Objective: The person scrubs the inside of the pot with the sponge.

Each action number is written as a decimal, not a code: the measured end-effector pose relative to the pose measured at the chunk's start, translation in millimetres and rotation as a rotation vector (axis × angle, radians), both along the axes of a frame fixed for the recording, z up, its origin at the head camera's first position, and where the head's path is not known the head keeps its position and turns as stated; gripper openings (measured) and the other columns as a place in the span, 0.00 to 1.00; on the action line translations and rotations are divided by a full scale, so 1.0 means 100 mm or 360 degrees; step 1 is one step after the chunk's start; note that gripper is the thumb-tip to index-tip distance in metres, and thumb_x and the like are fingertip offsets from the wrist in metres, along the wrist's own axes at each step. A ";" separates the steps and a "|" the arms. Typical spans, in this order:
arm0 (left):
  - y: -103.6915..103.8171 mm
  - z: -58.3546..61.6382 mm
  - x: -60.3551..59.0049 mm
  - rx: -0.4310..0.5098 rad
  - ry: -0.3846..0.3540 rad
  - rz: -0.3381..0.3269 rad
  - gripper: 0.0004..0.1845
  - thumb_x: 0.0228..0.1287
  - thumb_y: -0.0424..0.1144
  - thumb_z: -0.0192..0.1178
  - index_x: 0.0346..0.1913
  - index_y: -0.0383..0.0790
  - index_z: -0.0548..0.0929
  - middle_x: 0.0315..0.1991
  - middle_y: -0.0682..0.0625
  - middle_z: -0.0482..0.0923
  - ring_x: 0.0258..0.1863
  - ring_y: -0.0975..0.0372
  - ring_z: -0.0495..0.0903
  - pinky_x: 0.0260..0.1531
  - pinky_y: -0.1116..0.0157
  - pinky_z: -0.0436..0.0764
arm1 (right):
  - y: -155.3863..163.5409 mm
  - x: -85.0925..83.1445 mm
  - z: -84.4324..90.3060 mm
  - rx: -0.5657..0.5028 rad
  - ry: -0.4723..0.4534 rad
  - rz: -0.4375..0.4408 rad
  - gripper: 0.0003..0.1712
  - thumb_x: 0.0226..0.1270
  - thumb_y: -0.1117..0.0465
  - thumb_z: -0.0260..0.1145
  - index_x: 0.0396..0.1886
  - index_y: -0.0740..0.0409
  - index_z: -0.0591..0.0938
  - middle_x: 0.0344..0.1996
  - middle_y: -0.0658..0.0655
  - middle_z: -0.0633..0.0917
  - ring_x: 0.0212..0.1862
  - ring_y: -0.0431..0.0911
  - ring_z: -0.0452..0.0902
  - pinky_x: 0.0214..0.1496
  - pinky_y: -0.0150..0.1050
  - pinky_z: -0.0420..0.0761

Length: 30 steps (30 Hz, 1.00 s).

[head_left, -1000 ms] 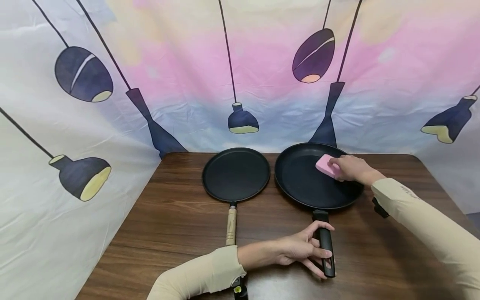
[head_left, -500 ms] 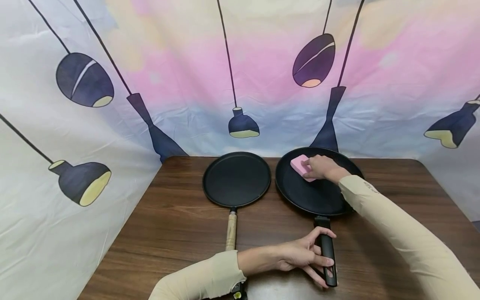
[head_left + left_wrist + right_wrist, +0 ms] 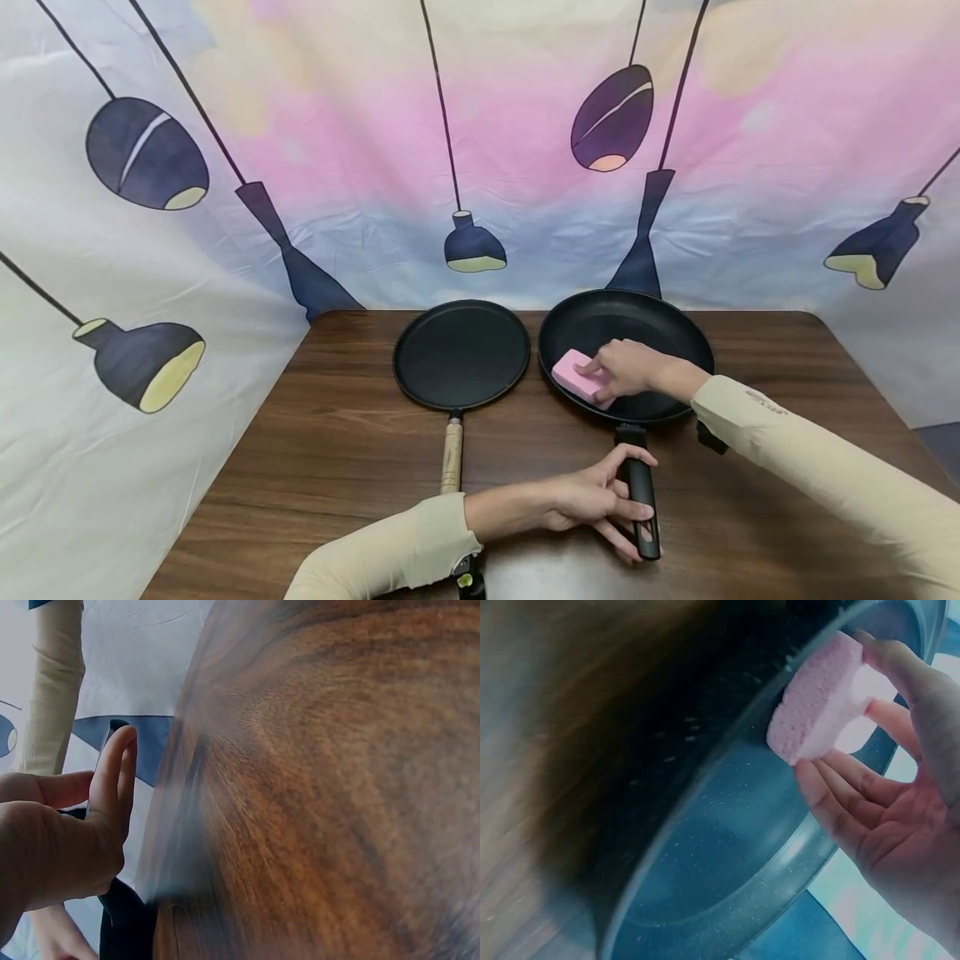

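While the left hand (image 3: pixel 592 500) curls its fingers round the pan handle (image 3: pixel 643 512) on the counter (image 3: pixel 337 467), the right hand (image 3: pixel 630 368) pinches the pink sponge (image 3: pixel 576 377) against the frying pan (image 3: pixel 600 325) floor, near its left rim.
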<state>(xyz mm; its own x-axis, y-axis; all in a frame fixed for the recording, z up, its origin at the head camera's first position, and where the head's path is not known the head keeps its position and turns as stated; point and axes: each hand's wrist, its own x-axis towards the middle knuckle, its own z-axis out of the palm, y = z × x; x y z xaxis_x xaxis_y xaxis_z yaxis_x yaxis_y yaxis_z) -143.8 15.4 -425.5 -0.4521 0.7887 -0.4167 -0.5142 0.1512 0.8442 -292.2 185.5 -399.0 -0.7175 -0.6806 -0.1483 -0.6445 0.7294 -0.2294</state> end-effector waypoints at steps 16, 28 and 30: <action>-0.07 0.00 0.03 0.0003 0.0073 0.0031 0.28 0.77 0.27 0.54 0.69 0.60 0.64 0.42 0.43 0.80 0.53 0.36 0.84 0.49 0.42 0.87 | 0.51 0.24 0.23 0.0013 -0.0411 0.0068 0.34 0.55 0.77 0.71 0.63 0.54 0.84 0.58 0.63 0.84 0.51 0.48 0.78 0.45 0.35 0.82; -0.04 0.02 0.06 -0.0004 0.0069 0.0081 0.29 0.77 0.28 0.54 0.70 0.60 0.64 0.40 0.43 0.80 0.54 0.36 0.84 0.50 0.42 0.86 | 0.70 0.30 0.26 0.0017 -0.0074 0.0002 0.31 0.55 0.71 0.76 0.61 0.51 0.85 0.56 0.64 0.85 0.55 0.59 0.79 0.47 0.49 0.84; -0.03 0.02 0.07 0.0008 0.0058 0.0083 0.29 0.76 0.28 0.54 0.70 0.60 0.64 0.40 0.42 0.80 0.55 0.36 0.83 0.51 0.42 0.86 | 0.75 0.29 0.27 -0.0023 -0.0034 -0.0052 0.32 0.55 0.68 0.77 0.62 0.52 0.84 0.55 0.63 0.85 0.50 0.54 0.79 0.42 0.45 0.81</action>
